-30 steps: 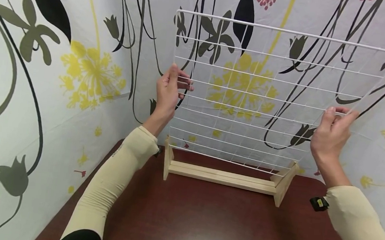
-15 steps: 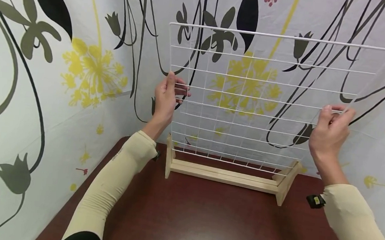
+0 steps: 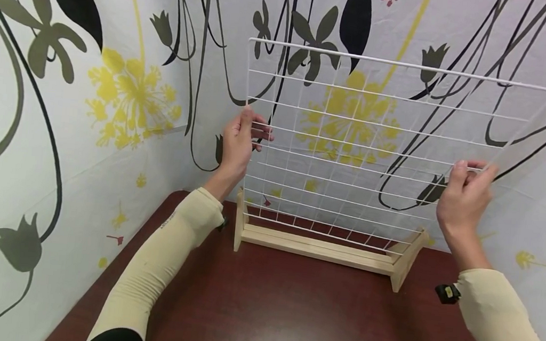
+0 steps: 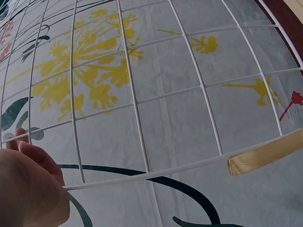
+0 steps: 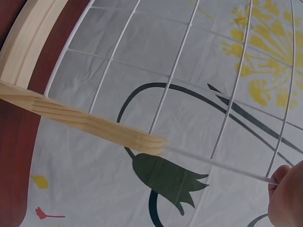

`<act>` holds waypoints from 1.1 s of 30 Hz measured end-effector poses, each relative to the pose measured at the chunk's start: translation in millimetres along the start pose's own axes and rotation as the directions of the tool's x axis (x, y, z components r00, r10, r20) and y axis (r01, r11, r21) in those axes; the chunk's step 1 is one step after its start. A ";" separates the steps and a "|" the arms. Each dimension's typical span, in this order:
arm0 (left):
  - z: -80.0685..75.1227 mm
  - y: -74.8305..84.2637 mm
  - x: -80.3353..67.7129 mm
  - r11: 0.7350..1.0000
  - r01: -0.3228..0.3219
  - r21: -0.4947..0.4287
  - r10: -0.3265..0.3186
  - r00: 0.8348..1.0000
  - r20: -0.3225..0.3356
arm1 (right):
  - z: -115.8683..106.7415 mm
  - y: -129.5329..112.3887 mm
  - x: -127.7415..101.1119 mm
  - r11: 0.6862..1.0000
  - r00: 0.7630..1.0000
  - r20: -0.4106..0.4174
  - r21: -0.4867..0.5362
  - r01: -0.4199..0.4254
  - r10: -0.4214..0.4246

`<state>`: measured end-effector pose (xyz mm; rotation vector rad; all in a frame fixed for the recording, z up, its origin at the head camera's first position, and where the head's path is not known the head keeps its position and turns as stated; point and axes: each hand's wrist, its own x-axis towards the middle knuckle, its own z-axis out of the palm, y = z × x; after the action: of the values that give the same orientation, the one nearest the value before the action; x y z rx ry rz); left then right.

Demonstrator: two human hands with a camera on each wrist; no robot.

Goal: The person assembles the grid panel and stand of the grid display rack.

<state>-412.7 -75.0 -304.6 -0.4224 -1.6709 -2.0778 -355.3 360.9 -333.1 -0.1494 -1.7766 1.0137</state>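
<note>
Count on inspection: one white wire grid panel [image 3: 376, 146], held between the hands. One wooden stand [image 3: 320, 246], below the hands on one tabletop [image 3: 290, 316]. Two hands present: one left hand [image 3: 237, 143], one right hand [image 3: 463, 199]. Two beige sleeves, one per arm.

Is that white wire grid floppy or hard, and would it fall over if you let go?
Probably stiff: the white wire grid keeps straight lines while the left hand and right hand pinch its edges. Likely light, being thin wire. Tall above the narrow wooden stand, it might tip.
</note>
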 end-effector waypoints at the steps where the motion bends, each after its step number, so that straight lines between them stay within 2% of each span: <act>1: 0.1 0.0 -0.4 1.000 0.002 0.004 -0.002 1.000 0.000 | 0.0 1.2 -0.8 1.000 1.000 0.002 -0.001 0.001 -0.001; 15: 2.3 -1.0 -4.2 1.000 -0.016 0.008 0.016 1.000 0.022 | -5.5 8.4 -11.0 1.000 0.999 0.036 0.014 0.018 -0.018; 33: 1.7 -7.1 -4.8 1.000 -0.018 0.003 0.018 0.999 0.034 | -6.3 14.6 -15.1 1.000 0.999 0.038 -0.010 -0.018 0.018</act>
<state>-412.3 -71.5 -312.5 -0.4725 -1.6833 -2.0660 -348.3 365.7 -353.4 -0.1535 -1.8177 1.0266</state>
